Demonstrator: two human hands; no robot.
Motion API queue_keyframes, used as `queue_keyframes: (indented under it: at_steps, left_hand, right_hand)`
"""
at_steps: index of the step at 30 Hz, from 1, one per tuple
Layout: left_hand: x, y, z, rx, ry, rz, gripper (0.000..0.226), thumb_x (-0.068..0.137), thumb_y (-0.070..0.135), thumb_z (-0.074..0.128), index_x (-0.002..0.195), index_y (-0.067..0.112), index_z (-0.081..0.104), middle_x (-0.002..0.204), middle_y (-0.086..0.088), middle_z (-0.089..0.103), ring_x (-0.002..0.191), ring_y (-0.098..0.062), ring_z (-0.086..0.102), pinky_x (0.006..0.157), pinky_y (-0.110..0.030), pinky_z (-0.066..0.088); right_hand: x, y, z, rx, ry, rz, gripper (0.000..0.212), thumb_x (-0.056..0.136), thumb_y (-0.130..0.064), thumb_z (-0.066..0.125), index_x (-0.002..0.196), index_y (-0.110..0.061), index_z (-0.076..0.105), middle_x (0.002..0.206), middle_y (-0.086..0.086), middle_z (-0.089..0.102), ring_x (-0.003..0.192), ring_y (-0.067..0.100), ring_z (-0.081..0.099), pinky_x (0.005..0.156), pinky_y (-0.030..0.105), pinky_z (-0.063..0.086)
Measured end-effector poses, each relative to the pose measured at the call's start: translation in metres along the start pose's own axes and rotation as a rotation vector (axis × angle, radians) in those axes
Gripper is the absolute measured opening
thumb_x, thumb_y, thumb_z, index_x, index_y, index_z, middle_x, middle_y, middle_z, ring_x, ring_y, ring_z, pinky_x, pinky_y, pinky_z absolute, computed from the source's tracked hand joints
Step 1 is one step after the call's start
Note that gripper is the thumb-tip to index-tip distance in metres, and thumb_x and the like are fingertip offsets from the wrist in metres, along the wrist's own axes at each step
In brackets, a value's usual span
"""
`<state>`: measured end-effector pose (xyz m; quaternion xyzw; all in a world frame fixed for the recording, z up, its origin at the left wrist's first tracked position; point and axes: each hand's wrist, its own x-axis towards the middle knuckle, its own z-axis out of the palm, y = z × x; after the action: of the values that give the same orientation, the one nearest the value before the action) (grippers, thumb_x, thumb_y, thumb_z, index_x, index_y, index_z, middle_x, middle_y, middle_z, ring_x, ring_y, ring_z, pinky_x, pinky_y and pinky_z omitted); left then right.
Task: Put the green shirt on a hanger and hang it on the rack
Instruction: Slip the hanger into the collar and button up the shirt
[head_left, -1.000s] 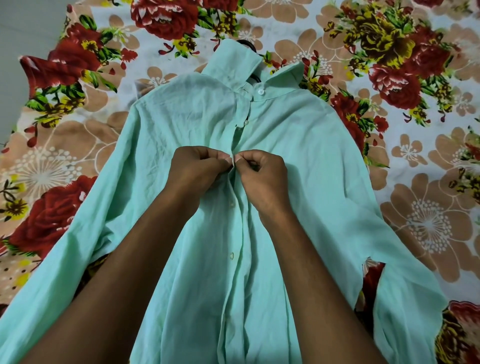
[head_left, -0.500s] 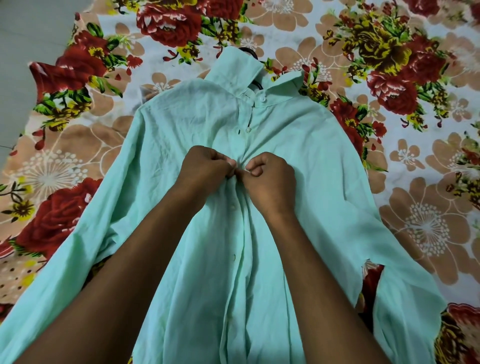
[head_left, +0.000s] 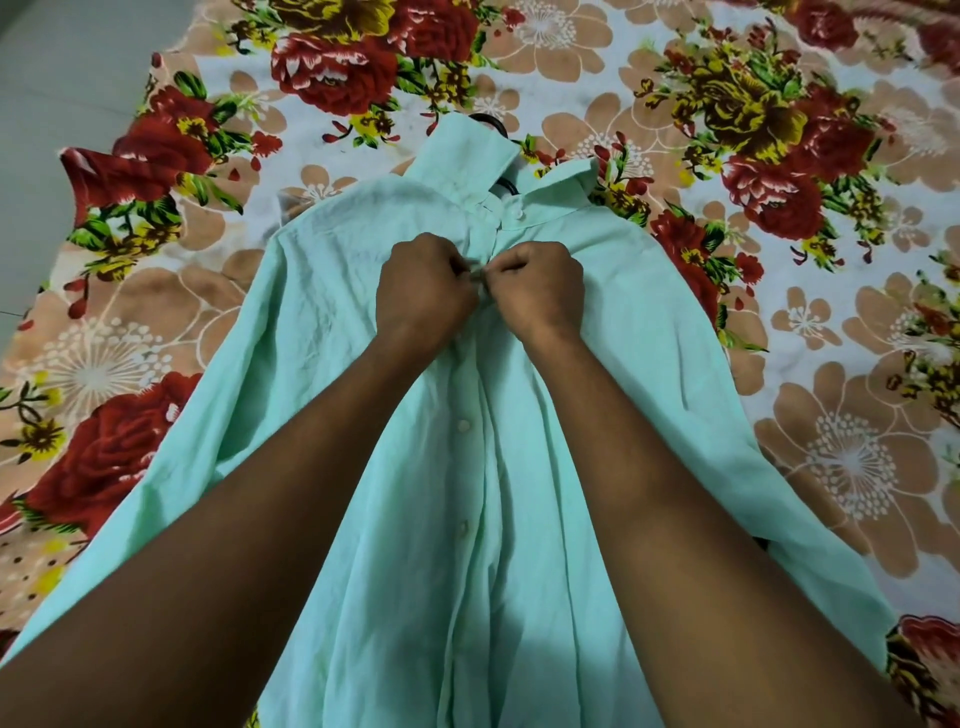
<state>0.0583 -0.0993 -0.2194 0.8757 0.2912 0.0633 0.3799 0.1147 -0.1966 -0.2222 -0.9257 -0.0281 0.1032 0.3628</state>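
Note:
The mint-green shirt (head_left: 332, 312) lies front-up on a flowered bedsheet, collar at the far end, sleeves spread to both sides. A black hanger (head_left: 492, 124) sits inside it; only its hook shows, above and inside the collar. My left hand (head_left: 423, 291) and my right hand (head_left: 537, 291) meet knuckle to knuckle on the button placket just below the collar, each pinching an edge of the shirt front. The button between the fingertips is hidden. Two white buttons show lower on the placket.
The flowered bedsheet (head_left: 779, 130) covers the surface all around the shirt. A grey floor (head_left: 67, 67) shows at the top left, beyond the sheet's edge. No rack is in view.
Both hands have moved up the placket toward the collar, from mid-chest to just under the top button, still pinching the shirt front.

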Motion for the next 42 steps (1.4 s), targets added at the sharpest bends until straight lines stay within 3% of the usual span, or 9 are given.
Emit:
queue_keyframes:
  at_steps: [5,9,19,27,30,32,37,40,42]
  left_hand:
    - [0.012,0.001,-0.009,-0.42,-0.035,-0.351,0.027,0.068,0.016,0.066,0.083,-0.007,0.072,0.071,-0.022,0.061,0.064,-0.026,0.054,0.059,-0.04,0.048]
    - [0.015,0.005,-0.014,-0.635,-0.106,-0.513,0.005,0.087,0.01,0.073,0.088,0.005,0.073,0.068,-0.01,0.057,0.057,-0.023,0.051,0.063,-0.03,0.047]
    - [0.01,-0.001,-0.001,-0.738,-0.066,-0.501,0.014,0.089,0.011,0.077,0.076,0.016,0.075,0.073,-0.005,0.07,0.068,-0.02,0.063,0.077,-0.031,0.059]
    - [0.007,0.008,-0.017,-0.636,-0.159,-0.494,0.012,0.081,0.01,0.076,0.088,0.0,0.079,0.076,-0.01,0.071,0.034,-0.005,0.046,0.041,-0.012,0.035]
    - [0.014,0.009,-0.021,-0.55,-0.192,-0.518,0.028,0.075,0.016,0.085,0.094,-0.003,0.079,0.064,-0.01,0.066,0.029,-0.007,0.038,0.044,-0.019,0.035]
    - [0.018,0.01,-0.021,-0.519,-0.203,-0.523,0.03,0.073,0.018,0.088,0.092,-0.003,0.078,0.057,-0.005,0.055,0.033,-0.011,0.039,0.046,-0.021,0.036]
    - [0.017,0.001,-0.019,-0.572,-0.239,-0.459,0.027,0.074,0.012,0.088,0.096,-0.001,0.079,0.063,-0.007,0.065,0.029,-0.007,0.042,0.041,-0.014,0.034]
    - [0.018,0.0,-0.02,-0.568,-0.276,-0.439,0.024,0.079,0.014,0.085,0.098,0.001,0.08,0.085,-0.015,0.073,0.028,-0.005,0.041,0.037,-0.013,0.032]
    - [0.021,0.001,-0.021,-0.504,-0.289,-0.457,0.023,0.081,0.016,0.082,0.099,0.001,0.08,0.077,-0.012,0.068,0.027,-0.007,0.037,0.037,-0.012,0.031]
  right_hand:
    - [-0.002,0.0,0.0,0.165,0.011,0.086,0.016,0.085,-0.018,0.07,0.07,-0.024,0.074,0.071,-0.009,0.073,0.071,0.013,0.07,0.069,0.031,0.06]
    - [-0.006,0.0,0.0,0.379,-0.018,0.121,0.021,0.086,-0.014,0.072,0.069,-0.026,0.073,0.074,-0.01,0.074,0.075,0.009,0.069,0.069,0.023,0.055]
    - [-0.002,-0.005,0.0,0.545,-0.138,0.238,0.005,0.089,-0.014,0.075,0.084,-0.012,0.077,0.086,0.002,0.077,0.084,0.015,0.07,0.077,0.023,0.055]
    - [-0.002,-0.008,-0.007,0.53,-0.162,0.252,0.021,0.088,-0.008,0.073,0.07,-0.018,0.07,0.076,-0.001,0.071,0.075,0.013,0.064,0.07,0.02,0.055]
    - [-0.003,-0.006,-0.006,0.542,-0.179,0.237,0.013,0.089,-0.012,0.072,0.078,-0.007,0.076,0.097,0.015,0.078,0.088,0.024,0.073,0.089,0.039,0.06]
    - [-0.004,-0.005,-0.007,0.536,-0.187,0.235,0.025,0.093,-0.023,0.069,0.089,0.002,0.076,0.107,0.024,0.073,0.1,0.035,0.072,0.091,0.043,0.058]
    - [-0.004,0.002,-0.004,0.538,-0.18,0.151,0.014,0.094,-0.021,0.071,0.084,-0.015,0.08,0.086,0.001,0.08,0.091,0.016,0.075,0.091,0.032,0.06]
    - [-0.002,0.008,-0.001,0.484,-0.14,0.123,0.018,0.095,-0.022,0.07,0.079,-0.02,0.076,0.087,0.002,0.078,0.085,0.012,0.07,0.085,0.029,0.058]
    - [-0.001,0.009,0.001,0.458,-0.135,0.103,0.017,0.096,-0.024,0.068,0.082,-0.017,0.076,0.089,0.005,0.078,0.083,0.013,0.068,0.083,0.03,0.058]
